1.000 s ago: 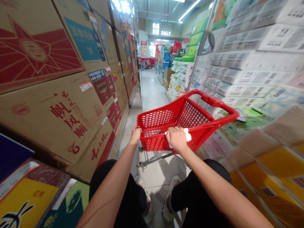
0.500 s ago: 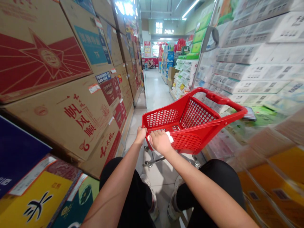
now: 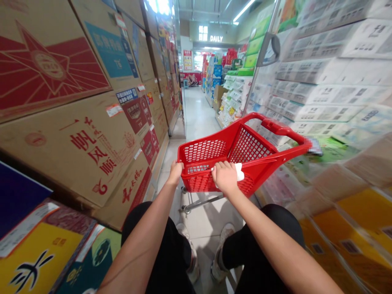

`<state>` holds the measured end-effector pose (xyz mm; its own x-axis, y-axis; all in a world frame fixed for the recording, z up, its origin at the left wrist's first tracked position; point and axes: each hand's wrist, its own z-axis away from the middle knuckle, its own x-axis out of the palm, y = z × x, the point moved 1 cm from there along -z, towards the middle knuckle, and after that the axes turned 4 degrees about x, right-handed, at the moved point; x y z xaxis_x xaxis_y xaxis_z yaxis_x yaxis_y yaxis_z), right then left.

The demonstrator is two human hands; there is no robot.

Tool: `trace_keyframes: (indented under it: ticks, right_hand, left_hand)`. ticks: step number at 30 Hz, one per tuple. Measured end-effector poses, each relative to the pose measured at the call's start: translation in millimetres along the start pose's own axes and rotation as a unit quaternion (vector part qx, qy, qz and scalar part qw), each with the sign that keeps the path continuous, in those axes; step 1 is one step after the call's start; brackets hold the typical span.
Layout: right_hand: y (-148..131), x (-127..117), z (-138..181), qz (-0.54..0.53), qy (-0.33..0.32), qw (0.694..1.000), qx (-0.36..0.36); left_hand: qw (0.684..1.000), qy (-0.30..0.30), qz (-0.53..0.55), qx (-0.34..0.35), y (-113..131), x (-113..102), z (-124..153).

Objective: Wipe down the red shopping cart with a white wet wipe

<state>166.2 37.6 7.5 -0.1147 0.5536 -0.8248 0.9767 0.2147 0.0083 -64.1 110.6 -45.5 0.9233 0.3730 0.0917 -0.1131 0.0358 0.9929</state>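
A red plastic shopping cart [image 3: 257, 171] with a lattice basket stands in front of my knees, its push handle toward the right. My left hand [image 3: 175, 172] is closed around the basket's near left corner, gripping the rim. Along the near side rim, my right hand [image 3: 226, 176] is closed over a white cloth [image 3: 239, 172], which pokes out at both sides of the fingers and presses on the rim. Whether it is fabric or paper I cannot tell. The basket floor shows bare through the opening.
Stacked cardboard cartons [image 3: 61, 147] line the left side. White wrapped paper packs [image 3: 321, 94] and yellow cartons [image 3: 343, 228] rise on the right. A metal pole [image 3: 260, 61] stands behind the cart. A tiled aisle [image 3: 196, 110] runs back between shelves.
My right hand has slid right along the near rim with the white cloth, away from the left hand. The left hand keeps its grip on the corner. The view has shifted slightly.
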Motion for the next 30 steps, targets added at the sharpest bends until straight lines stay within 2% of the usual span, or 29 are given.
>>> trace_keyframes:
  ticks: [4, 6, 8, 10, 13, 21, 24, 27, 30]
  right_hand:
    - [-68.9, 12.8, -0.7, -0.058, -0.016, 0.998, -0.015]
    - [-94.7, 17.5, -2.1, -0.081, -0.027, 0.996, -0.040]
    - [-107.7, 19.6, -4.0, -0.093, -0.038, 0.993, -0.068]
    - [-105.6, 18.6, -5.8, -0.092, -0.046, 0.991, -0.088]
    - [-76.8, 12.1, -6.9, -0.073, -0.049, 0.993, -0.082]
    - [62.7, -24.3, -5.5, 0.062, 0.001, 0.998, -0.032]
    - [101.0, -39.3, -6.1, 0.100, 0.025, 0.994, -0.034]
    - [114.9, -45.8, -6.0, 0.115, 0.041, 0.992, -0.024]
    - [101.8, -40.9, -4.8, 0.103, 0.042, 0.994, 0.006]
  left_hand:
    - [1.000, 0.002, 0.001, 0.009, -1.5, 0.2, 0.2]
    - [1.000, 0.001, 0.001, 0.014, -1.1, -1.5, -0.8]
    - [1.000, -0.003, 0.000, 0.017, 0.2, -4.3, -2.3]
    - [1.000, -0.009, 0.000, 0.018, 2.3, -8.1, -4.0]
    - [1.000, -0.020, 0.001, 0.015, 5.9, -14.2, -6.9]
    - [0.999, -0.038, 0.002, 0.006, 17.9, -24.7, -11.3]
    - [0.999, -0.038, 0.004, 0.006, 20.7, -26.6, -12.8]
    - [0.999, -0.035, 0.007, 0.006, 19.8, -26.8, -13.6]
    - [0.999, -0.031, 0.011, 0.009, 16.1, -25.5, -13.1]
